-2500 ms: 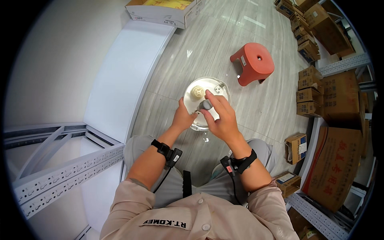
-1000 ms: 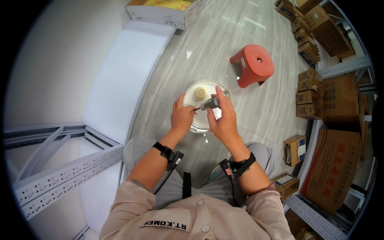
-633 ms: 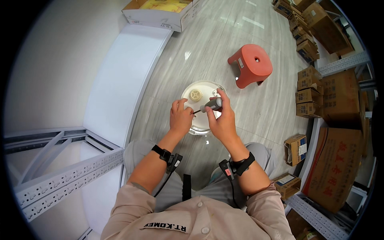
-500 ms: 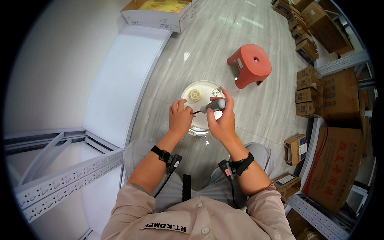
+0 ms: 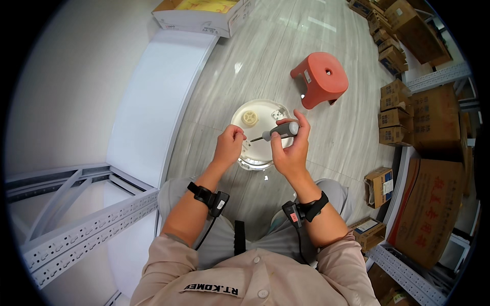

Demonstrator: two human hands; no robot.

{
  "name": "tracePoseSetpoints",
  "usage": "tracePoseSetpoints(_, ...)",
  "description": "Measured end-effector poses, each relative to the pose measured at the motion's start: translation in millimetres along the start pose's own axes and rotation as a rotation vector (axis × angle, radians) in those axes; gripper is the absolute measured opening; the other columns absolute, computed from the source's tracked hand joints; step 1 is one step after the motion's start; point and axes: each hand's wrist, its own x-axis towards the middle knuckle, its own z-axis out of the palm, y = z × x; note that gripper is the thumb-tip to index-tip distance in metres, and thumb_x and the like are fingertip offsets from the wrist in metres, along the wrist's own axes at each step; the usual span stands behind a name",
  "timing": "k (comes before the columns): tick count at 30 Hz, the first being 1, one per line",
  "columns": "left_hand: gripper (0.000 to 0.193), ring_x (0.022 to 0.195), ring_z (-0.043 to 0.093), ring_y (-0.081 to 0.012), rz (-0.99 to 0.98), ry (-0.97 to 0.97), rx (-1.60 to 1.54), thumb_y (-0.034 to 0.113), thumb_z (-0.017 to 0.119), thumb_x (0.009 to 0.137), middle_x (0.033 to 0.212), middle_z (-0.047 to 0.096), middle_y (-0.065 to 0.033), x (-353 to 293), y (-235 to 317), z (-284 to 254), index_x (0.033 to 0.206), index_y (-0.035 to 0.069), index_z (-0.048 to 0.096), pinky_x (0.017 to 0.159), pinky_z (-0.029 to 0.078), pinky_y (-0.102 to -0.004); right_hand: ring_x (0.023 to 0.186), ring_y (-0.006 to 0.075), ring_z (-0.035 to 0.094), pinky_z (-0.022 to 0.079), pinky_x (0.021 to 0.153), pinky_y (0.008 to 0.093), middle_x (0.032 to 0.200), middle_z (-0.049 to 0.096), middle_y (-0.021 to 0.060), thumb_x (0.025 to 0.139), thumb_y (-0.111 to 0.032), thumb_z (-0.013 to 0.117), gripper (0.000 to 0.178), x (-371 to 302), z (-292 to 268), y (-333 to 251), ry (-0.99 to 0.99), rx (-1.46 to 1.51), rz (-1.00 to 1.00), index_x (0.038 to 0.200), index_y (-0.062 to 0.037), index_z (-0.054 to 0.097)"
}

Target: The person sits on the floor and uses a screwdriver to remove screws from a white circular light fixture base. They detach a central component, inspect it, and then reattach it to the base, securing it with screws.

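From my remote seat, I saw the right hand (image 5: 292,153) wrapped around a grey-handled screwdriver (image 5: 275,132), its grip closed on the handle, tip pointing left. The left hand (image 5: 228,145) had fingertips pinched together by that tip (on what, I could not tell). Just beyond lay the round white plastic housing (image 5: 258,120) on the grey floor (image 5: 265,56), a red plastic stool (image 5: 320,79) farther off.

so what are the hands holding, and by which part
The right hand grips a screwdriver by its grey handle. The left hand pinches at its tip; too small to tell what.
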Motion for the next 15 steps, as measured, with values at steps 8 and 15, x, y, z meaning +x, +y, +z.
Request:
tracePoseSetpoints(8, 0.021, 0.083, 0.071, -0.023, -0.296, -0.209, -0.152, 0.01, 0.05, 0.099, 0.087, 0.073, -0.0129, 9, -30, -5, 0.1, 0.0, 0.069, 0.078, 0.055, -0.037, 0.092, 0.0238, 0.074, 0.057, 0.083, 0.0357, 0.112, 0.072, 0.0146, 0.089, -0.003, 0.07, 0.058, -2, 4, 4, -0.053, 0.008, 0.018, 0.143, 0.0011, 0.048)
tracePoseSetpoints(15, 0.014, 0.097, 0.072, -0.033, 0.071, -0.254, 0.553, 0.014, 0.064, 0.095, 0.103, 0.073, -0.0157, -14, 12, -8, 0.104, 0.007, 0.072, 0.08, 0.057, -0.0445, 0.089, 0.0254, 0.074, 0.058, 0.079, 0.0354, 0.109, 0.073, 0.012, 0.086, -0.004, 0.072, 0.052, -2, 8, 1, -0.096, -0.029, -0.023, 0.136, -0.0009, 0.056)
